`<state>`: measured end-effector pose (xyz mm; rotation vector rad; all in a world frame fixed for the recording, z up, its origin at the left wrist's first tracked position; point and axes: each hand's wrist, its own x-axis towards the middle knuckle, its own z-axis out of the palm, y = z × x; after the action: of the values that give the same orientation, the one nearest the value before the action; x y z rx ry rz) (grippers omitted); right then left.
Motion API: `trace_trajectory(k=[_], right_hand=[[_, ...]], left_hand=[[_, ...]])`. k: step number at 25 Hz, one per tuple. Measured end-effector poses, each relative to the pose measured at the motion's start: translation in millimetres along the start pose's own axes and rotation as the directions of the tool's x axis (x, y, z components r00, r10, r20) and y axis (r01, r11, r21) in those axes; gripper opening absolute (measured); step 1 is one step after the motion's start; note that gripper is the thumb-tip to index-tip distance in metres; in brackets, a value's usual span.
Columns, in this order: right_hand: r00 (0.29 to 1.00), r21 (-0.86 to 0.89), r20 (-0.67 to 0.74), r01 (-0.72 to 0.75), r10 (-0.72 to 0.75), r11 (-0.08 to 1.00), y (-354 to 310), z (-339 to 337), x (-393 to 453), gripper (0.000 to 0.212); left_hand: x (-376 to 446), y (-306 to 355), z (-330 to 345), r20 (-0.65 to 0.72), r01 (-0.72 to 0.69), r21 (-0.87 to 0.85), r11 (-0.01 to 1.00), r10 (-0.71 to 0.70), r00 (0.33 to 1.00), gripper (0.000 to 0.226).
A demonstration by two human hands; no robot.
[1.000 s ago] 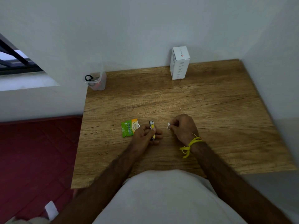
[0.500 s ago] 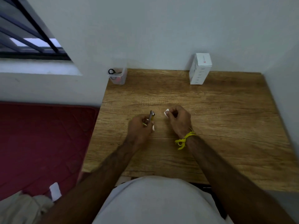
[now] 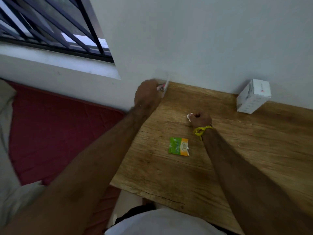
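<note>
A wooden tabletop point(image 3: 254, 158) is set against a pale wall point(image 3: 186, 39). A barred window point(image 3: 50, 28) is seen at the left, and a red mat point(image 3: 59, 124) is laid below it.

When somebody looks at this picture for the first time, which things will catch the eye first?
The left hand stretches to the back left corner of the table, at a clear container by the wall; blur hides its fingers. Near the middle the right hand, curled, pinches a small white scrap. A green and orange sachet lies flat before it.
</note>
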<state>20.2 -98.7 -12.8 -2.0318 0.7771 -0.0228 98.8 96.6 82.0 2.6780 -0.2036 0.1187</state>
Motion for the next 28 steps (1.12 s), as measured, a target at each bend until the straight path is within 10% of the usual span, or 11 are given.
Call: trace_trajectory(k=[9,16,19,22,28], right_hand=[[0.998,-0.031,0.014,-0.066,0.066,0.997,4.2,6.0,16.1,0.044],[0.994,-0.013,0.016,-0.105,0.106,0.994,2.8,6.0,17.3,0.037],[0.996,-0.016,0.037,-0.079,0.079,0.997,0.1,3.0,15.9,0.037],[0.995,-0.012,0.086,-0.051,0.051,0.999,2.5,-0.7,15.2,0.042],[0.958,0.118,0.272,0.059,-0.090,0.991,8.6,-33.0,-3.9,0.028]], left_hand=[[74.8,6.6,24.5,0.070,-0.055,0.272,0.961,0.038,0.997,0.035],[-21.3,-7.6,31.3,-0.198,-0.231,-0.172,0.958,0.196,0.960,0.033],[-90.0,-7.3,42.3,0.137,-0.165,-0.325,0.931,0.219,0.966,0.037],[-131.0,-4.7,59.6,0.479,-0.239,-0.212,0.948,0.314,0.820,0.077],[-151.8,-4.4,72.3,0.455,-0.336,-0.073,0.939,0.331,0.827,0.074]])
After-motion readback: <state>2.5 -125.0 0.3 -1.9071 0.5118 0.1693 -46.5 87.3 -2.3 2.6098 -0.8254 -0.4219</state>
